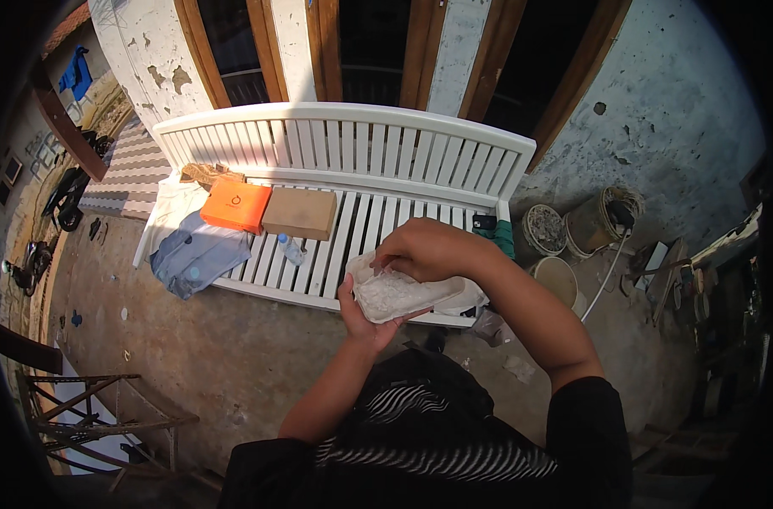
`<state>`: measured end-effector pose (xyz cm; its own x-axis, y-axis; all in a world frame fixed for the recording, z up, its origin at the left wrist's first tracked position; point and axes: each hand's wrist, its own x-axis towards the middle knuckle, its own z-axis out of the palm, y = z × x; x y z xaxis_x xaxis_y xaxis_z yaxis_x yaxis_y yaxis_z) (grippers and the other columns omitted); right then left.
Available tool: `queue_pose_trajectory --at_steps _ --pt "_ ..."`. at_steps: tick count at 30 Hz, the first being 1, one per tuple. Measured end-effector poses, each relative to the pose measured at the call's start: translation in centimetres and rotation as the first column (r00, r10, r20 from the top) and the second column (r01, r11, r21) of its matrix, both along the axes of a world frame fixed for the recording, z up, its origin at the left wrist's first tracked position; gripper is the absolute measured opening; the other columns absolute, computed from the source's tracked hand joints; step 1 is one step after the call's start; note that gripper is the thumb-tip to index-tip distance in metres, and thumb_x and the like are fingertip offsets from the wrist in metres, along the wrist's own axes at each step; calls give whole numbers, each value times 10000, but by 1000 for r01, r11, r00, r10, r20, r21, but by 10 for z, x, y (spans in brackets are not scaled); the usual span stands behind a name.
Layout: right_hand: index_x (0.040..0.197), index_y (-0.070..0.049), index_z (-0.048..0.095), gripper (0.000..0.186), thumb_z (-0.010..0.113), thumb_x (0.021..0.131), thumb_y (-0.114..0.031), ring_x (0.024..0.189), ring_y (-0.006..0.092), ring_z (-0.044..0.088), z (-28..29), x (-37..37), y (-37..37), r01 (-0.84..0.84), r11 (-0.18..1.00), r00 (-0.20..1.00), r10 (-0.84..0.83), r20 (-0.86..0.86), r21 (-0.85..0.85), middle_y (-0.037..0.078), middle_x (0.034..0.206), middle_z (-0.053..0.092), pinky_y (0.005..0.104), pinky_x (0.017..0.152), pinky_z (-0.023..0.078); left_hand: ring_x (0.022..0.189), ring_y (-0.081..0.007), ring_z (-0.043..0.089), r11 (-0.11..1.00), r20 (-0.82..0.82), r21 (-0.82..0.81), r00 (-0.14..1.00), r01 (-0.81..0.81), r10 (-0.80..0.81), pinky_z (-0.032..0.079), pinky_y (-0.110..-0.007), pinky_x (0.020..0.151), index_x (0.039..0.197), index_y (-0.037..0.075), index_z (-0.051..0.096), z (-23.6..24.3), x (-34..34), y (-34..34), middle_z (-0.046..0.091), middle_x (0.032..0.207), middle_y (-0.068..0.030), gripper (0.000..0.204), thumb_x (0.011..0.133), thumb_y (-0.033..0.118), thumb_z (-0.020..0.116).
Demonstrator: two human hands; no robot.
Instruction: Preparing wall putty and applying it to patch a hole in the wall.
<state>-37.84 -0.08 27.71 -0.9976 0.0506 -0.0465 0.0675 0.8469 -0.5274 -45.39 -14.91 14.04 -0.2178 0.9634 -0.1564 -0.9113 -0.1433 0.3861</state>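
A long white slatted bench (352, 153) stands against a weathered wall with brown wooden door frames, on a bare concrete floor (191, 339). On the bench's left end lies a crumpled blue-grey cloth (198, 256). Beside it sit an orange box (236, 204) and a plain brown cardboard box (300, 212), touching side by side, with a small clear plastic bottle (291, 248) lying just in front of them. To the right of the bench stand several dusty buckets (573, 229).

In front of the bench's right half, the person holds a white, wrinkled bag or wrapper of pale powdery material (399, 293) at chest height. The left hand (365, 318) cups it from underneath, fingers curled up around its left edge. The right hand (425, 248) lies over its top, fingers bent and closed down on the upper edge. Both hands touch the bag.
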Motion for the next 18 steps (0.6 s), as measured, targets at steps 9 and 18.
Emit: queue_pose_trajectory --at_steps 9,18 --pt "1063 -32 723 215 685 853 -59 892 350 696 31 39 10 31 999 992 -29 120 -13 174 927 727 424 784 531 1372 -471 443 998 28 9 998 63 -64 413 -751 1005 1535 184 341 3 20 12 408 1527 -154 888 862 760 402" --pt "1074 -58 728 224 670 860 -82 895 362 681 5 96 21 129 988 984 -117 136 -87 176 926 719 442 806 522 1360 -469 453 993 36 0 992 120 -120 413 -750 1005 1546 138 326 6 55 30 426 1503 -178 930 861 762 402"
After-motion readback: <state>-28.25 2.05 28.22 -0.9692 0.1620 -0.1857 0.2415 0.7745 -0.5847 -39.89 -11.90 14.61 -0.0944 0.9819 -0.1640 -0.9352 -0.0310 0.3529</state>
